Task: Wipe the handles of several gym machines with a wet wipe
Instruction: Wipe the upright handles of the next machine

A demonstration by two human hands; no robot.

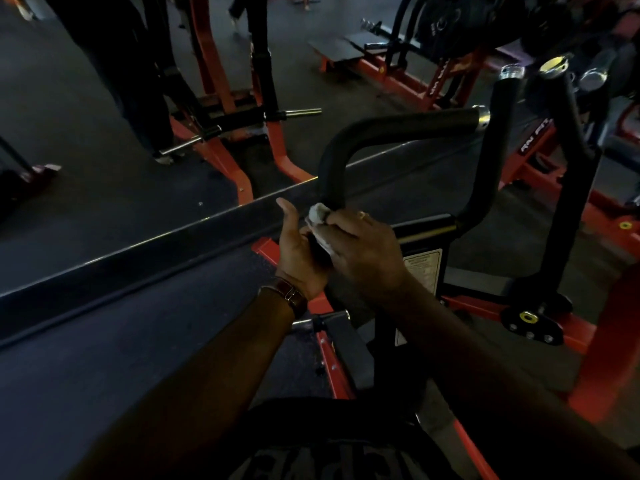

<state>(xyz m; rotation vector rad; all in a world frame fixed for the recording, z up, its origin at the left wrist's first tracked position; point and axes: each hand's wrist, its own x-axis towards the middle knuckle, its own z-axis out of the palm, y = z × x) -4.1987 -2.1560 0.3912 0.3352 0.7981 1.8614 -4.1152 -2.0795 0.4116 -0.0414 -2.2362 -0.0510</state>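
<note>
A black padded handle of a red and black gym machine bends up and to the right in front of me. My right hand, with a ring on one finger, grips a crumpled white wet wipe wrapped around the handle's lower upright part. My left hand holds the same upright part from the left, just below the wipe, thumb pointing up. A brown watch strap sits on my left wrist. A second black upright handle rises further right.
A mirror with a metal lower edge runs across the left, reflecting red frames and a person's legs. Weight plates and chrome pegs hang at the upper right. The machine's red base frame lies on dark floor at the right.
</note>
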